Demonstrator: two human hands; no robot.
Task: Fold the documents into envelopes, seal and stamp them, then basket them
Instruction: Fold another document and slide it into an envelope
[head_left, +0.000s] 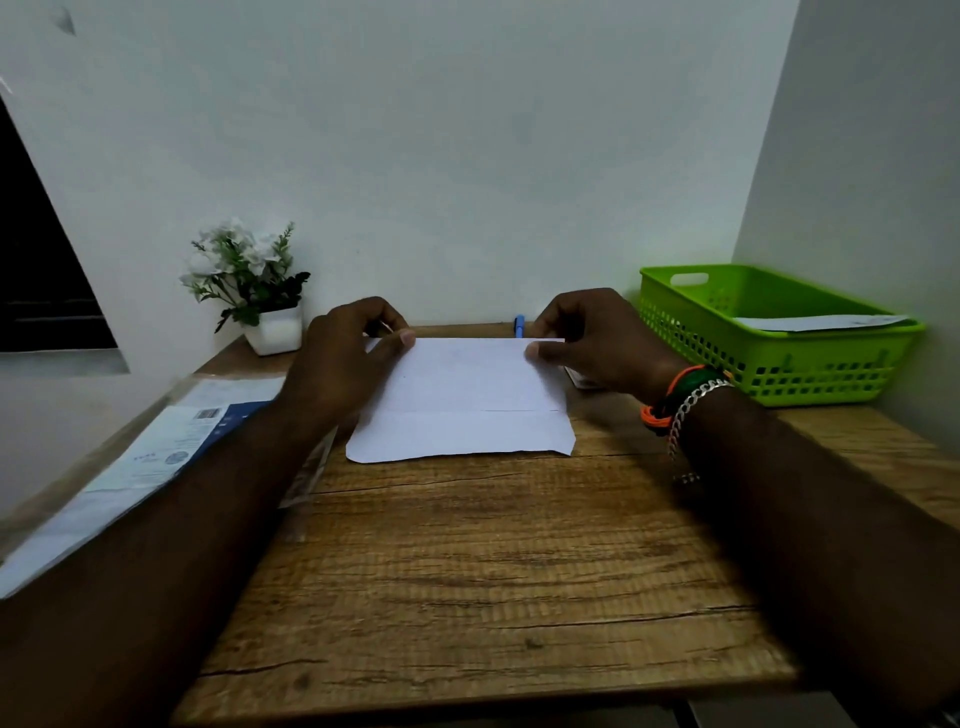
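I see a pale wall (441, 156) and a brown wooden bench (493, 561) pushed up against it. On the far left of the bench lies a pile of papers (156, 457) in a clear sleeve. I think these are the next ones to fold, kept close to reach. Behind them sits a small white pot of flowers (249, 280). Next comes the left hand (343, 358). Its grip is a pinch on the top left corner of the white envelope (462, 410), thumb on top. The envelope lies flat in the middle of the bench, with its flap open toward me. I guess it is held at both corners so it stays still and the mouth can open. A bit of blue pen (519, 325) peeks out behind it, by the wall. The right hand (597, 343) pinches the top right corner the same way. It has bracelets (680, 400) on the wrist. On the far right is the green basket (810, 374). One white envelope already lies inside it, so I think some work is done.
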